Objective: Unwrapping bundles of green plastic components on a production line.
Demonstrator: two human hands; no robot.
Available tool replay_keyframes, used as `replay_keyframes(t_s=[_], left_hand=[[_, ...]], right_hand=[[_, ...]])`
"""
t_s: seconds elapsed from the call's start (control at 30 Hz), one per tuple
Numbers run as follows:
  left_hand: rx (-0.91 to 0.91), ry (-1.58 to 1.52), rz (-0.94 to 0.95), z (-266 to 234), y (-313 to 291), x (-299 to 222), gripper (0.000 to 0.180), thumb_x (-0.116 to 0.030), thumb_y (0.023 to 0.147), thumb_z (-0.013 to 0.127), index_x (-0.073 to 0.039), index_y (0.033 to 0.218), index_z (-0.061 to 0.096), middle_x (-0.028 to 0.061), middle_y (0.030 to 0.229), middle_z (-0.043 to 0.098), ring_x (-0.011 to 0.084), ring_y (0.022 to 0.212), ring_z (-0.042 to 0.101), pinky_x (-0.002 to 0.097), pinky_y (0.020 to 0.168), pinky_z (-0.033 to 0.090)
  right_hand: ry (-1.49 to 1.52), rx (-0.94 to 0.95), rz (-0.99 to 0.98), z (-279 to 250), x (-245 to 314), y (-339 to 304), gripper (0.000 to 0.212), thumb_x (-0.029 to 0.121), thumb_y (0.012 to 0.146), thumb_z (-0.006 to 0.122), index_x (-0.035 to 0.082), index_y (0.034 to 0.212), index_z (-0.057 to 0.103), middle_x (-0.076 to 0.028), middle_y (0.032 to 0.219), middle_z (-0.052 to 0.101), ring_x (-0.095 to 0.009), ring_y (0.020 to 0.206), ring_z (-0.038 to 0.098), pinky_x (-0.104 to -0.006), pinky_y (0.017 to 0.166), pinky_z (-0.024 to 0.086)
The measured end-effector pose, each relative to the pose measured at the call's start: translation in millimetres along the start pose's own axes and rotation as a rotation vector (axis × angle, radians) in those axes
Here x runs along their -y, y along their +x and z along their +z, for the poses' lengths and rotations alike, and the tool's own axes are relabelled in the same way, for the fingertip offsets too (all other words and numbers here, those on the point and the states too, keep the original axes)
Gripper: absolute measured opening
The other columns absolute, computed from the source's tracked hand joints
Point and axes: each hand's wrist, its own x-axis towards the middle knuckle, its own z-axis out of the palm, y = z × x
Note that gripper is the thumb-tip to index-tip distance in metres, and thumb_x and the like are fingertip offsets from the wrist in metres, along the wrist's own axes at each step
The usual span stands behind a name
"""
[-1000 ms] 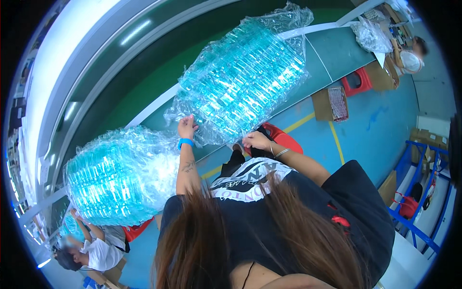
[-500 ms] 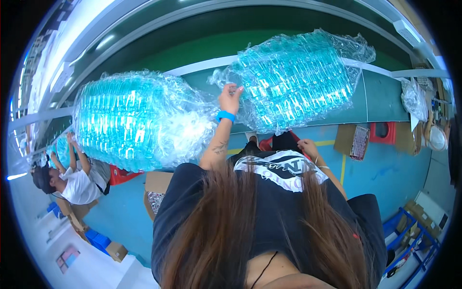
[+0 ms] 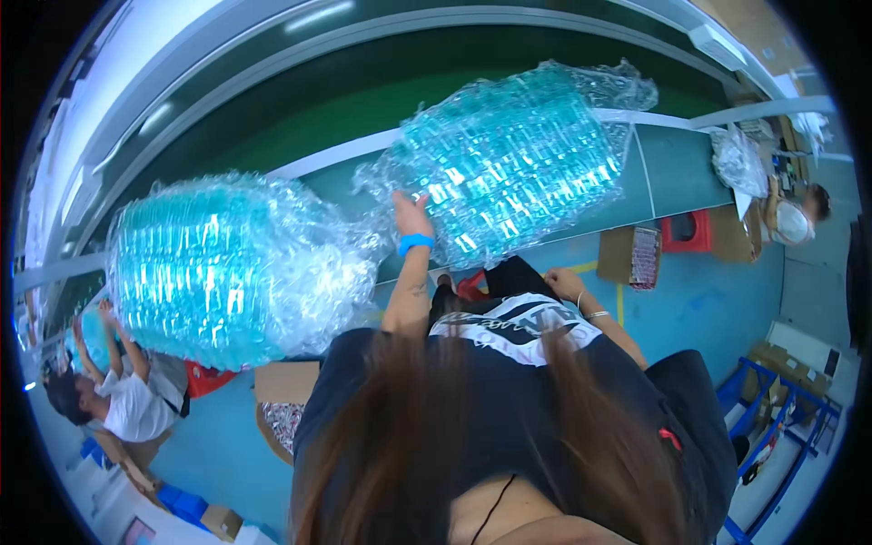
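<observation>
My left hand (image 3: 413, 215), with a blue wristband (image 3: 416, 242), is at the near left edge of a clear plastic bag (image 3: 509, 159) packed with rows of shiny teal plastic pieces. Its thumb stands apart from the fingers, touching or very close to the film; nothing shows in its grasp. To the left lies a second bag of similar teal pieces (image 3: 195, 268), its loose crumpled film reaching toward my left wrist. My right hand (image 3: 565, 283) rests low by my lap, fingers loosely curled, holding nothing that shows. What exactly the teal pieces are cannot be made out.
Both bags lie on a green bench (image 3: 672, 168) with a pale rail behind. Cardboard boxes of small parts (image 3: 645, 259) stand on the blue floor, beside a red stool (image 3: 686, 232). A co-worker (image 3: 136, 404) reaches up at far left; another person (image 3: 795, 218) is at far right.
The whole view has shifted, so both bags sit farther left in the picture. My left hand stays at the same bag's edge, its fingers straighter. A person has come into view at far right.
</observation>
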Motion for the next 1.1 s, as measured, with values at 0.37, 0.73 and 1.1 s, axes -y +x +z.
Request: replay_keyframes(t_s=[0.37,0.73,1.1], left_hand=[[-0.077,0.309,0.004,-25.0,0.4,-1.1,0.049,-0.026,0.055,0.073,-0.002,0.086,0.044,0.0168,0.085,0.04,0.0353,0.082,0.045,0.0409,0.068,0.036],[-0.704,0.288,-0.423,1.6,-100.5,9.2,0.038,-0.014,0.061,0.069,0.004,0.083,0.044,0.0167,0.091,0.047,0.0274,0.085,0.046,0.0363,0.07,0.038],[0.098,-1.172,-0.463,-25.4,-83.6,-106.1,0.035,-0.017,0.081,0.047,-0.013,0.114,0.035,-0.0006,0.052,0.04,0.0071,0.041,0.037,0.0199,0.036,0.031]], right_hand=[[-0.116,-0.454,-0.033,-188.4,-36.3,110.8,0.02,0.023,0.074,0.05,0.005,0.077,0.058,-0.015,0.073,0.057,-0.028,0.069,0.055,-0.0353,0.061,0.043],[0.288,-0.188,-0.12,-200.5,-68.7,160.5,0.021,0.021,0.076,0.052,0.001,0.081,0.058,-0.004,0.068,0.056,-0.009,0.062,0.05,-0.0232,0.054,0.039],[0.504,0.74,-0.386,-186.6,61.7,95.3,0.022,0.018,0.08,0.048,0.003,0.094,0.055,-0.005,0.087,0.057,-0.011,0.078,0.053,-0.0239,0.068,0.042]])
